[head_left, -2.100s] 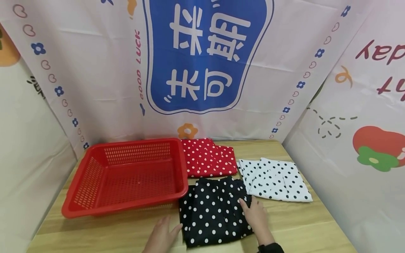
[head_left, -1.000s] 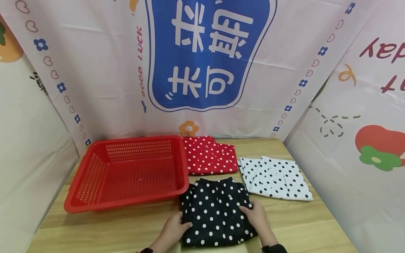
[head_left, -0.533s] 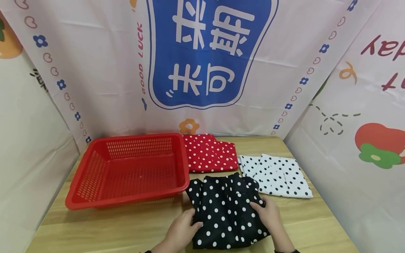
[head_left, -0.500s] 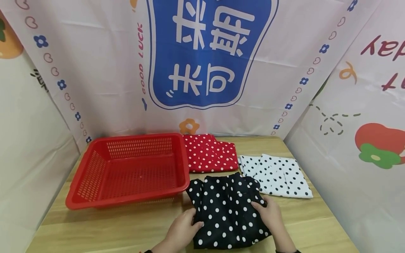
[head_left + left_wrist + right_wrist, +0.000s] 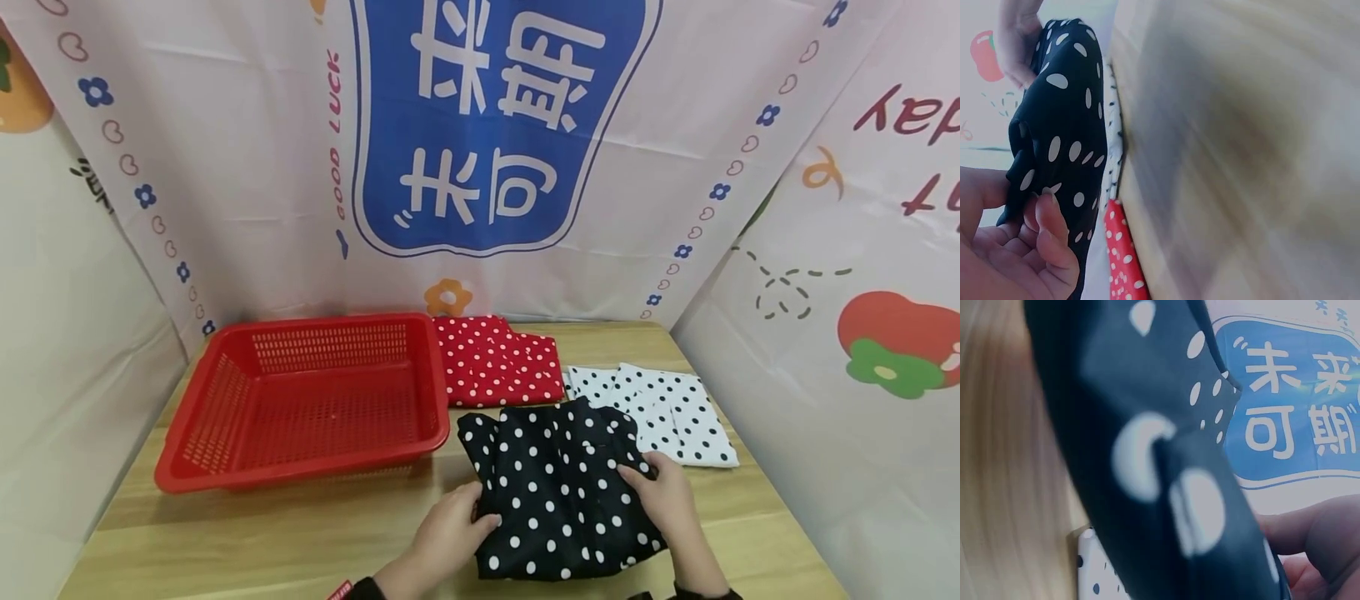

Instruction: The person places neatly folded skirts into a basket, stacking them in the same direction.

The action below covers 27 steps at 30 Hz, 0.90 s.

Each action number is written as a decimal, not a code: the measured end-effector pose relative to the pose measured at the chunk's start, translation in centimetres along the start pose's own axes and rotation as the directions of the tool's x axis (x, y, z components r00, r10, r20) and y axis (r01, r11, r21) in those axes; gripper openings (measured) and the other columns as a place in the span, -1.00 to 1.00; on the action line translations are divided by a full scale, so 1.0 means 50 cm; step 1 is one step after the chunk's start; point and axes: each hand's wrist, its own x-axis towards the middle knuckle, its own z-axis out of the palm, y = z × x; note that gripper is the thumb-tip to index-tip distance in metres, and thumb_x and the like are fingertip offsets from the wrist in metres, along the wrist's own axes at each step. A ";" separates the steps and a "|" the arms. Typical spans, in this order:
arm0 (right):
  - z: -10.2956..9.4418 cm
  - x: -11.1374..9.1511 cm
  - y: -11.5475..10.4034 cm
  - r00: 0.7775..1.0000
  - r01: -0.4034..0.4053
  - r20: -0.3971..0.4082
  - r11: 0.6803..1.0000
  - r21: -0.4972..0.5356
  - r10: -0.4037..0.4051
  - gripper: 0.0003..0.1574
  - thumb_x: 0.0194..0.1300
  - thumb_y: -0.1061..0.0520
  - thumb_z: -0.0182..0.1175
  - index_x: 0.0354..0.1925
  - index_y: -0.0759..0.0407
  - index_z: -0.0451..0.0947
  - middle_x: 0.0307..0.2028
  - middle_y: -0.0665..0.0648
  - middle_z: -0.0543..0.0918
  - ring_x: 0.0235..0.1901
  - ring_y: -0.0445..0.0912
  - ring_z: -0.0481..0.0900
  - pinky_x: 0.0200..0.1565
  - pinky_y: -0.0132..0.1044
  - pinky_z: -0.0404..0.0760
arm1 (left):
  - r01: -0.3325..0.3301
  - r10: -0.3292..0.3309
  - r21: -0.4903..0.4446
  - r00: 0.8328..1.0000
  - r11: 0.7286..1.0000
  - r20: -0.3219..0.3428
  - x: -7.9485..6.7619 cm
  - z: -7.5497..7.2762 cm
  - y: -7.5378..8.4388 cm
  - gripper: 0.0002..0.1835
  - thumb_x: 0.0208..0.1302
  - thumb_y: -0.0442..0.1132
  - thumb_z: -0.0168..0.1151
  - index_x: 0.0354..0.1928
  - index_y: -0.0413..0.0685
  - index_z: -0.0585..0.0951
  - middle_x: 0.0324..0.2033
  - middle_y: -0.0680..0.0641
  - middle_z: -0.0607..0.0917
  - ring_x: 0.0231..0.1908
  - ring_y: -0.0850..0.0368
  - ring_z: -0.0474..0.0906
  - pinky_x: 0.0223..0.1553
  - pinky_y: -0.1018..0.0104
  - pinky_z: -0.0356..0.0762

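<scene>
A folded black garment with white polka dots (image 5: 555, 500) is held by its two sides, raised off the wooden table. My left hand (image 5: 450, 529) pinches its left edge, thumb on top. On the opposite edge my right hand (image 5: 663, 492) grips it the same way. From the left wrist view, the garment (image 5: 1060, 119) hangs between the left fingers (image 5: 1054, 234) and the right hand (image 5: 1016, 44), with tabletop visible beside it. Close up in the right wrist view, the dotted cloth (image 5: 1166, 456) covers most of the frame, and the right thumb (image 5: 1310, 534) shows at its edge.
A red plastic basket (image 5: 300, 479) with slotted walls stands at the left of the table (image 5: 300, 542). Behind the black garment lies a folded red dotted one (image 5: 498, 367); a white dotted one (image 5: 682, 417) is at the right. Printed curtains (image 5: 255, 167) enclose the table.
The left hand came in and took hold of the black garment's left edge. Both hands then lifted it and moved it right, its far edge now overlapping the white garment in view.
</scene>
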 end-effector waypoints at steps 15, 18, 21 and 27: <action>-0.018 0.011 -0.052 0.997 0.054 -0.048 0.998 0.032 -0.053 -0.70 0.21 0.22 0.31 -0.28 0.48 0.50 -0.47 0.20 0.58 -0.46 -0.04 0.48 -0.41 -0.25 0.44 | -0.078 0.076 -0.044 0.995 0.996 -0.060 0.009 -0.078 0.036 -0.86 0.20 -0.35 0.33 -0.23 -0.23 0.59 -0.51 0.04 0.54 -0.48 0.18 0.42 -0.46 0.36 0.41; -0.019 0.018 -0.068 0.997 0.064 -0.048 0.997 0.047 -0.062 -0.69 0.20 0.21 0.32 -0.28 0.48 0.50 -0.45 0.22 0.60 -0.45 -0.03 0.50 -0.40 -0.25 0.45 | -0.067 0.063 -0.050 0.995 0.997 -0.077 0.010 -0.097 0.043 -0.84 0.21 -0.35 0.33 -0.21 -0.25 0.60 -0.47 0.01 0.58 -0.45 0.17 0.45 -0.43 0.33 0.46; -0.019 0.027 -0.088 0.996 0.075 -0.046 0.996 0.050 -0.073 -0.68 0.21 0.20 0.32 -0.27 0.48 0.50 -0.44 0.22 0.59 -0.43 -0.01 0.49 -0.39 -0.25 0.45 | -0.052 0.046 -0.054 0.994 0.997 -0.098 0.009 -0.117 0.049 -0.83 0.21 -0.36 0.33 -0.19 -0.28 0.59 -0.45 -0.01 0.60 -0.45 0.16 0.48 -0.40 0.29 0.50; -0.021 0.043 -0.135 0.991 0.131 -0.028 0.991 0.021 -0.130 -0.65 0.22 0.17 0.33 -0.23 0.48 0.51 -0.43 0.22 0.57 -0.40 0.02 0.47 -0.36 -0.23 0.41 | 0.016 -0.026 -0.069 0.989 0.997 -0.142 0.007 -0.158 0.062 -0.88 0.20 -0.41 0.31 -0.24 -0.26 0.59 -0.53 -0.01 0.55 -0.49 0.13 0.46 -0.43 0.28 0.48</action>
